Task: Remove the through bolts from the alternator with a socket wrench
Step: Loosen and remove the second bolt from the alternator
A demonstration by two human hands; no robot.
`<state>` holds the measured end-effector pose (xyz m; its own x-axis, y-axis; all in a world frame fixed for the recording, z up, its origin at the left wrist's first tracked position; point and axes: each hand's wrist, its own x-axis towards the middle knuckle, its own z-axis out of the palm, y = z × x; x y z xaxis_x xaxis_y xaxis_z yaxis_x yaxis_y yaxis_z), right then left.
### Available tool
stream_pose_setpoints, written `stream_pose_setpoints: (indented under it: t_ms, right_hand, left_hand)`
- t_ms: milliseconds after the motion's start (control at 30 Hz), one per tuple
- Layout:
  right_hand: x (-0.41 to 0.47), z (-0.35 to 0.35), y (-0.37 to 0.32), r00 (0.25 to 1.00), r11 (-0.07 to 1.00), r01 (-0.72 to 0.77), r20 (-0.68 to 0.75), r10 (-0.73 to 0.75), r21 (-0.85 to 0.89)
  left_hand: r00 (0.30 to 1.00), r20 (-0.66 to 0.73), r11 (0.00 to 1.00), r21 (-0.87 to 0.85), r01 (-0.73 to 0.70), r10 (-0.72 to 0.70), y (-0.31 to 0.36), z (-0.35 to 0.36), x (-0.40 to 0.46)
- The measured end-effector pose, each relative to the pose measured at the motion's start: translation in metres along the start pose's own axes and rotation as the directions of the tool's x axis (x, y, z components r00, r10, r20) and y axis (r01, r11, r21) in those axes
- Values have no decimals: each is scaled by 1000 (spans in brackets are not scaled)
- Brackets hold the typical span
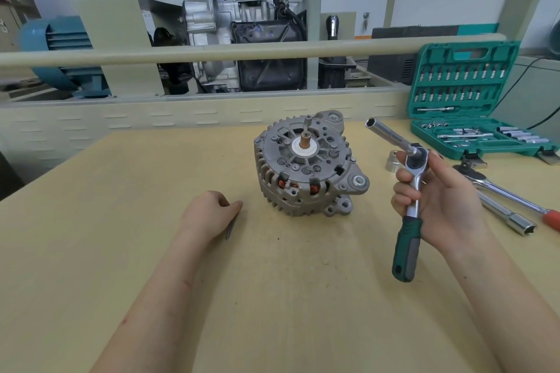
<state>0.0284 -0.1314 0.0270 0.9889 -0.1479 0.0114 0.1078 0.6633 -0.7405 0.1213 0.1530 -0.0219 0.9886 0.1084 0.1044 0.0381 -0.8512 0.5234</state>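
Observation:
The grey alternator [306, 165] sits on the tan table [121, 221], rear face up, copper windings showing at its front. One bolt [308, 122] stands raised at its far rim. My right hand [439, 194] holds a socket wrench [409, 221] with a green and grey handle to the right of the alternator, in the air. Its long socket [382, 134] points up and left, clear of the alternator. My left hand [209, 212] rests on the table left of the alternator, fingers curled over a thin metal bolt [229, 230] lying there.
An open green socket set case [472, 100] stands at the back right. A larger ratchet with a red grip [515, 197] and a long socket [512, 218] lie right of my hand. A short silver socket [394, 162] stands behind it. A rail and engine display run along the back.

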Motion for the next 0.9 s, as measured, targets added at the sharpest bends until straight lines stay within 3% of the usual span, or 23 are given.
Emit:
stream_pose_setpoints:
  t_ms: [233,300,400,467,633,733,900]
  right_hand:
    - [0,1,1,1000,1000,-6,-4,6,7]
    - [-1,0,0,1000,1000,-9,-6,9,16]
    - [-1,0,0,1000,1000,-14,-10,14,23]
    - [-1,0,1,1000,1000,-14,-11,14,24]
    - [-1,1,1,1000,1000,-22,-11,22,20]
    - [-1,1,1,1000,1000,-23,-13,23,18]
    - [-1,1,0,1000,1000,-18,-9,18,20]
  left_hand:
    - [1000,-19,1000,-19,-3,2,1,0,-1]
    - [987,-160,996,-81,-34,21,2,0,-2]
    - [899,-436,962,-220,-161,50,7,-3,-5]
    - [871,-484,907,-323,-271,88,14,-2,-8]
    - [921,-336,756,-545,-362,199,38,5,-30]
    - [895,-269,707,-548,-447,357,53,12,-42]
    - [892,-250,738,-500,-452,377,60,17,-44]
